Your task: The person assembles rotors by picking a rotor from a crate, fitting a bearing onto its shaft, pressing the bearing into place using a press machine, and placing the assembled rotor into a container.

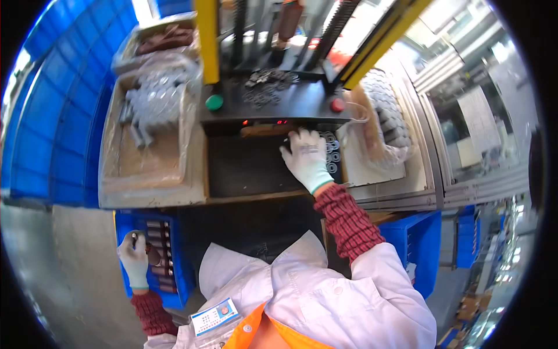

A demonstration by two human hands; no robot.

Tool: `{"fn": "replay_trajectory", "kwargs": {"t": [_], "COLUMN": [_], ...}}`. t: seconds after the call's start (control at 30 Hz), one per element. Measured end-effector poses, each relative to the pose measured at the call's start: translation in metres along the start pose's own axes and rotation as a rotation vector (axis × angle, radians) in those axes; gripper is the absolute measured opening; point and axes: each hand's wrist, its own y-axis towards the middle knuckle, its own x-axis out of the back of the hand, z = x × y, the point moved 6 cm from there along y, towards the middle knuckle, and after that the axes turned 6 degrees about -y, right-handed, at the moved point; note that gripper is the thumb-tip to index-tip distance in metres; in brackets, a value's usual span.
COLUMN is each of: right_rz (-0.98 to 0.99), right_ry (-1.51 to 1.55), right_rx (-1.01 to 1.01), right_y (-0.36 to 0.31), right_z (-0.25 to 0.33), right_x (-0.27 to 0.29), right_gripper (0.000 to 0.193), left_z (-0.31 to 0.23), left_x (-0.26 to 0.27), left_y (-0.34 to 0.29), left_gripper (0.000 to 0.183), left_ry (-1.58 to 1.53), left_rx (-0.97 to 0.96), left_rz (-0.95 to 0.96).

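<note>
My right hand (306, 156), in a white glove, reaches onto the black work surface (250, 168) below the machine's front edge. Its fingers are bent downward and the tips are partly hidden, so what they hold cannot be made out. Just right of it lie several flat metal rings (332, 157) in rows. Low on the left, my gloved left hand (133, 260) is closed at the near side of a blue bin (185, 273). A dark reddish-brown cylinder (153, 255) sits at its fingers, apparently gripped. Similar cylinders (166, 284) stand in a row in that bin.
The black machine (273, 107) carries a green button (214, 103), a red button (337, 104) and a pile of small metal pieces (268, 87). Yellow posts (207, 46) rise beside it. Plastic-lined boxes of grey cylinders (160, 96) flank it. Another blue bin (427, 250) stands at right.
</note>
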Motion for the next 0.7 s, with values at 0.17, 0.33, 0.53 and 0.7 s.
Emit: {"fn": "replay_trajectory", "kwargs": {"t": [0.17, 0.33, 0.53, 0.7], "right_rz": [0.302, 0.053, -0.18, -0.005], "right_ry": [0.051, 0.139, 1.107, 1.062], "right_rx": [0.036, 0.102, -0.137, 0.375], "right_y": [0.007, 0.003, 0.02, 0.06], "right_z": [0.006, 0.033, -0.008, 0.03], "right_x": [-0.024, -0.047, 0.03, 0.129], "right_gripper": [0.012, 0.022, 0.03, 0.025], "left_z": [-0.19, -0.276, -0.289, -0.283], "left_x": [-0.009, -0.097, -0.18, -0.187], "left_y": [0.05, 0.094, 0.134, 0.138], "left_gripper": [0.011, 0.013, 0.023, 0.028], "left_ry": [-0.402, -0.598, -0.618, -0.612], "left_rx": [-0.22, -0.419, -0.313, -0.418], "left_rz": [-0.04, -0.044, 0.141, 0.187]}}
